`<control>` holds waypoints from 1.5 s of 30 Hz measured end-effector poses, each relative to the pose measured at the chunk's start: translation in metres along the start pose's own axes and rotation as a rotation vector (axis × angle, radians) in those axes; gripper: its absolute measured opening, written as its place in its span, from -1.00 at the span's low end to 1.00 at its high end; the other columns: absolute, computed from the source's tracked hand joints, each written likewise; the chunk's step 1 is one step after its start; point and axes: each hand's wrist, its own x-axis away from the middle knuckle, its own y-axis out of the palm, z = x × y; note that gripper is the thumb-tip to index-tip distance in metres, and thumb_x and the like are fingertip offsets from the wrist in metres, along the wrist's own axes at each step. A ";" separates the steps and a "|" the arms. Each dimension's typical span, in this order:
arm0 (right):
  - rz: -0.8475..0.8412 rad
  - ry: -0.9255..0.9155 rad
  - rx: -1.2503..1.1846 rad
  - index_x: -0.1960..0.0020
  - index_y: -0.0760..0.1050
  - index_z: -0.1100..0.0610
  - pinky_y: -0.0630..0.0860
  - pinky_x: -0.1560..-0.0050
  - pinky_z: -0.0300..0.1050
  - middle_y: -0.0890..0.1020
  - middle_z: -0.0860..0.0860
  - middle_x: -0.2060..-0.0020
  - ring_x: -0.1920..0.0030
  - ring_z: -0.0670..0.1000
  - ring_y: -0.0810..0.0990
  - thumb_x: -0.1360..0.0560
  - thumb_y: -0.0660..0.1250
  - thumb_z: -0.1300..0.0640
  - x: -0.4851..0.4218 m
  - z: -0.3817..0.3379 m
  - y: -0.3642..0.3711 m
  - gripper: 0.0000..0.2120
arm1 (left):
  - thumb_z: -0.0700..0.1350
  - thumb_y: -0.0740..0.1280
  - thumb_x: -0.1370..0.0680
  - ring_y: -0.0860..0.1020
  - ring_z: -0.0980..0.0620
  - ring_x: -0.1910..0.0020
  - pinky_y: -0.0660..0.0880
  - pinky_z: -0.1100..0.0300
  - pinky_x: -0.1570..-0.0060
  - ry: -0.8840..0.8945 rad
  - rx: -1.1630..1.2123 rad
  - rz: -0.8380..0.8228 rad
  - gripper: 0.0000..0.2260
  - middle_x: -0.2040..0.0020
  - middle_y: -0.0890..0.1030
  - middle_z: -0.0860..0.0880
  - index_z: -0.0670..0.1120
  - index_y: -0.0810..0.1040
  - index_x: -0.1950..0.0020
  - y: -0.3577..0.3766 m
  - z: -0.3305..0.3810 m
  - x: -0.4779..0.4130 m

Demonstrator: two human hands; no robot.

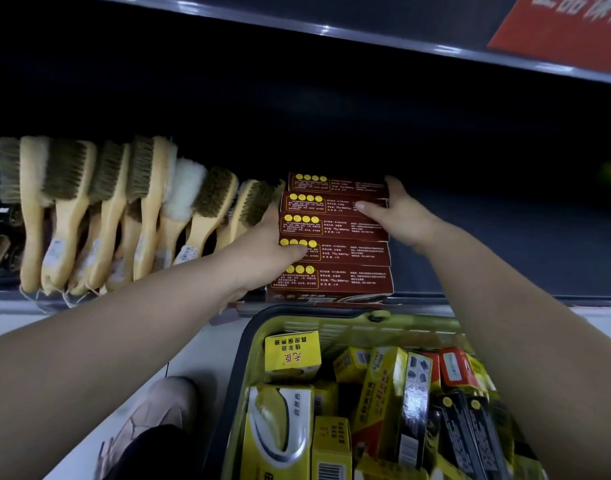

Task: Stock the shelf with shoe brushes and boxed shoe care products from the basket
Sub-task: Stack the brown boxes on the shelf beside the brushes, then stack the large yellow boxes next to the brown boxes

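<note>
A row of dark red boxes (345, 252) with yellow dots lies on the shelf (487, 258), front to back. My left hand (269, 242) grips the row's left side, thumb lying on top of a box. My right hand (397, 209) holds the right side near the back, thumb across a box top. Left of the boxes stands a row of wooden shoe brushes (117, 209), handles toward me. Below the shelf edge sits a green basket (259, 337) holding several yellow, red and black boxed products (383, 393).
The shelf to the right of the red boxes is dark and bare. An upper shelf edge (331, 29) with a red sign (570, 26) runs overhead. A shoe (151, 420) shows on the pale floor left of the basket.
</note>
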 end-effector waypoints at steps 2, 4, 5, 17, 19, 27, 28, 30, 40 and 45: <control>-0.002 -0.023 -0.072 -0.50 0.00 0.02 0.45 0.11 -0.23 0.48 -0.04 -0.11 0.02 -0.08 0.53 -0.56 0.26 0.02 0.001 0.006 0.006 -0.37 | -0.14 0.25 -0.58 0.53 -0.01 -0.14 0.53 0.16 -0.03 -0.008 -0.023 -0.014 -0.45 -0.21 0.53 0.01 0.10 0.07 -0.48 0.004 0.001 0.000; 0.004 -0.043 -0.095 -0.50 0.00 -0.01 0.44 0.19 -0.25 0.48 -0.07 -0.06 0.08 -0.14 0.52 -0.57 0.23 0.02 -0.001 0.007 0.008 -0.40 | -0.14 0.24 -0.59 0.51 -0.01 -0.16 0.50 0.05 -0.15 -0.025 -0.021 -0.017 -0.44 -0.24 0.51 0.00 0.09 0.03 -0.50 0.006 0.000 -0.001; 0.007 -0.044 -0.108 -0.50 0.00 -0.02 0.44 0.20 -0.25 0.48 -0.08 -0.04 0.09 -0.15 0.52 -0.58 0.22 0.02 -0.002 0.008 0.008 -0.41 | -0.14 0.23 -0.59 0.51 -0.01 -0.16 0.47 0.02 -0.19 -0.031 -0.018 -0.014 -0.45 -0.25 0.51 0.00 0.08 0.04 -0.49 0.007 0.000 -0.002; 0.110 -0.160 0.091 -0.33 0.30 -0.01 0.38 -0.12 -0.23 0.40 0.02 -0.28 -0.20 -0.05 0.45 -0.52 0.33 0.08 0.091 0.008 -0.013 -0.58 | -0.13 0.32 -0.54 0.36 0.08 -0.32 0.33 0.11 -0.31 0.154 -0.233 0.036 -0.43 -0.38 0.33 0.06 0.08 0.15 -0.48 0.013 0.018 0.038; 0.044 -0.216 0.154 -0.15 0.37 -0.15 0.37 -0.01 -0.40 0.43 -0.12 -0.13 -0.11 -0.21 0.47 -0.49 0.35 0.10 0.140 0.017 -0.016 -0.70 | -0.12 0.33 -0.53 0.39 0.05 -0.31 0.36 0.07 -0.31 0.211 -0.286 -0.036 -0.50 -0.40 0.35 0.08 0.13 0.27 -0.42 0.023 0.027 0.060; 0.045 0.030 0.166 -0.27 0.35 -0.01 0.46 -0.08 -0.14 0.44 -0.04 -0.12 -0.07 -0.02 0.51 -0.50 0.35 0.12 0.268 0.084 0.008 -0.63 | -0.17 0.32 -0.53 0.52 0.36 -0.03 0.41 0.48 -0.07 0.248 -0.396 -0.530 -0.79 -0.06 0.59 0.19 0.15 0.52 -0.05 0.079 0.018 0.123; 0.026 0.082 0.087 -0.25 0.35 -0.03 0.49 -0.03 -0.14 0.49 -0.03 -0.10 -0.04 -0.02 0.53 -0.51 0.34 0.10 0.278 0.091 0.009 -0.65 | -0.14 0.32 -0.53 0.52 0.36 -0.04 0.42 0.44 -0.10 0.232 -0.424 -0.559 -0.80 -0.06 0.58 0.21 0.17 0.51 -0.05 0.083 0.013 0.125; -0.001 0.163 -0.073 -0.19 0.38 -0.03 0.51 0.09 -0.17 0.56 -0.02 0.00 0.04 0.00 0.57 -0.51 0.33 0.04 0.291 0.101 0.011 -0.73 | -0.10 0.32 -0.53 0.50 0.39 -0.05 0.42 0.41 -0.12 0.205 -0.463 -0.604 -0.80 -0.06 0.57 0.26 0.19 0.50 -0.07 0.089 0.004 0.127; 0.056 0.144 -0.127 -0.07 0.53 -0.16 0.61 0.15 -0.20 0.64 -0.10 0.08 0.17 -0.13 0.63 -0.38 0.45 -0.06 0.293 0.097 -0.010 -0.72 | 0.02 0.34 -0.50 0.46 0.39 -0.10 0.43 0.34 -0.16 0.197 -0.535 -0.620 -0.78 -0.10 0.53 0.28 0.20 0.48 -0.14 0.111 0.000 0.119; 0.401 -0.023 -0.305 -0.10 0.56 -0.19 0.51 0.20 -0.42 0.64 -0.21 0.06 0.11 -0.25 0.61 -0.41 0.43 -0.02 0.293 0.078 -0.041 -0.73 | 0.24 0.21 -0.36 0.51 0.36 -0.06 0.44 0.40 -0.08 0.116 -0.242 -0.532 -0.60 -0.10 0.56 0.25 0.20 0.48 -0.17 0.113 0.017 0.124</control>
